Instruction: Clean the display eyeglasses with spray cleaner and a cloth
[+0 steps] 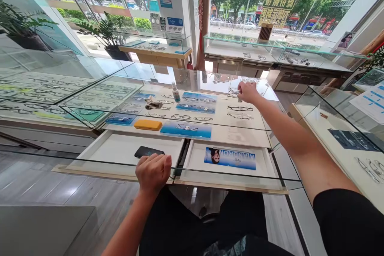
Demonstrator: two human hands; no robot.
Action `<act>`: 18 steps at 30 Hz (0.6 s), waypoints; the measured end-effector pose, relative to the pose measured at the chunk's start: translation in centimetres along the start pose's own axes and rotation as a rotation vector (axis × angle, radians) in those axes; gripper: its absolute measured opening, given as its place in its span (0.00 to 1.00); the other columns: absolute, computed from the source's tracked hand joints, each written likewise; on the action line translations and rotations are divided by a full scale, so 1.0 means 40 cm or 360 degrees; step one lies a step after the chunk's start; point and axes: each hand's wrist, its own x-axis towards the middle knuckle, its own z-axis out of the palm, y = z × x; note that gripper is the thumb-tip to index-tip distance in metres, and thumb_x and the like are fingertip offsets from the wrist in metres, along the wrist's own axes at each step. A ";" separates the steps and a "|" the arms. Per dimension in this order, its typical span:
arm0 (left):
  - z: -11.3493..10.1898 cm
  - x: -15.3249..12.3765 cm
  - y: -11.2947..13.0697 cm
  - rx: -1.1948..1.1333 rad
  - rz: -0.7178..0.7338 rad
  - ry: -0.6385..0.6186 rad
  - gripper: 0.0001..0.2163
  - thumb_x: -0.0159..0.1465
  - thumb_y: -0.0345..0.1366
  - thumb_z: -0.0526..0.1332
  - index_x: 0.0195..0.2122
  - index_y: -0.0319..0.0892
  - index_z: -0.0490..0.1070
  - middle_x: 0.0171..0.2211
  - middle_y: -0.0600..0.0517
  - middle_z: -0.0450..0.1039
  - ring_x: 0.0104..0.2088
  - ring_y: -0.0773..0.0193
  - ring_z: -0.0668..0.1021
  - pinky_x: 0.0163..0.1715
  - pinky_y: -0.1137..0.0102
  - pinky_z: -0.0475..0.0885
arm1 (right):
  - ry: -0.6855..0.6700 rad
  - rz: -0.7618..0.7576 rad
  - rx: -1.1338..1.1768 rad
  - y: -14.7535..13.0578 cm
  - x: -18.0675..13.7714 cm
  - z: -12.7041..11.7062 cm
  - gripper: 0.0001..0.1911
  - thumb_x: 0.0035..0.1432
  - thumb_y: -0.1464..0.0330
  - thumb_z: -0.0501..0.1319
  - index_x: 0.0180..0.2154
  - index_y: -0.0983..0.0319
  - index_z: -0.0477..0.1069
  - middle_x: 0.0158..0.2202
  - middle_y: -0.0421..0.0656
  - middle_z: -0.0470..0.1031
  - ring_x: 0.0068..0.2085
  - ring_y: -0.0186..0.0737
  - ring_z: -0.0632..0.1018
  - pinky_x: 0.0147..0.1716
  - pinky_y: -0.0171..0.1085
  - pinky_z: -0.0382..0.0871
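My left hand (153,173) is closed in a fist at the front glass edge of the display counter (240,138), near a black phone-like object (148,151) in the left drawer (105,152). Whatever its fingers may hold is hidden. Stretched far forward, my right hand (249,91) has its fingers drawn together at the back right of the counter. A pair of eyeglasses (233,93) shows beside its fingertips; I cannot tell whether the hand touches them. Two more eyeglasses, a dark-rimmed pair (240,108) and a thin pair (240,116), lie nearer me.
A spray bottle (175,92), a brown cloth (153,103) and an orange glasses case (148,124) are at the counter's middle and left. A blue printed card (230,158) lies in the right drawer (195,172). Further glass showcases (339,124) flank both sides.
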 end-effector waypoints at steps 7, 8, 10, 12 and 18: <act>-0.001 0.005 0.002 0.0048 0.0006 0.0003 0.22 0.77 0.32 0.57 0.23 0.47 0.60 0.19 0.55 0.65 0.24 0.59 0.69 0.33 0.60 0.59 | -0.0060 0.0089 -0.0059 0.026 0.037 0.055 0.12 0.59 0.69 0.63 0.44 0.57 0.67 0.40 0.50 0.79 0.52 0.60 0.73 0.58 0.54 0.56; 0.000 0.007 0.002 0.0050 0.0003 0.0010 0.22 0.77 0.32 0.57 0.23 0.47 0.60 0.18 0.55 0.65 0.24 0.59 0.68 0.33 0.60 0.59 | -0.0070 0.0079 -0.0060 0.030 0.034 0.060 0.12 0.58 0.69 0.63 0.45 0.57 0.67 0.41 0.50 0.79 0.51 0.60 0.74 0.58 0.54 0.56; 0.003 0.009 0.003 0.0044 -0.0001 0.0020 0.22 0.78 0.32 0.57 0.23 0.48 0.59 0.18 0.55 0.64 0.23 0.59 0.67 0.32 0.59 0.58 | -0.0089 0.0044 -0.0058 0.037 0.024 0.067 0.14 0.57 0.69 0.63 0.46 0.57 0.67 0.40 0.50 0.80 0.52 0.60 0.74 0.58 0.54 0.56; 0.007 0.010 0.003 0.0032 -0.0005 0.0022 0.22 0.77 0.31 0.57 0.23 0.48 0.59 0.18 0.55 0.63 0.23 0.59 0.67 0.32 0.59 0.58 | -0.0112 0.0008 -0.0056 0.041 0.013 0.071 0.15 0.57 0.68 0.63 0.47 0.57 0.67 0.40 0.50 0.81 0.53 0.61 0.74 0.59 0.54 0.55; 0.014 0.009 -0.001 0.0005 -0.0011 0.0017 0.22 0.77 0.30 0.57 0.23 0.48 0.58 0.18 0.55 0.63 0.23 0.60 0.66 0.32 0.59 0.58 | -0.0185 -0.0035 -0.0050 0.044 -0.008 0.084 0.16 0.57 0.68 0.64 0.48 0.57 0.67 0.43 0.51 0.83 0.54 0.61 0.74 0.59 0.53 0.56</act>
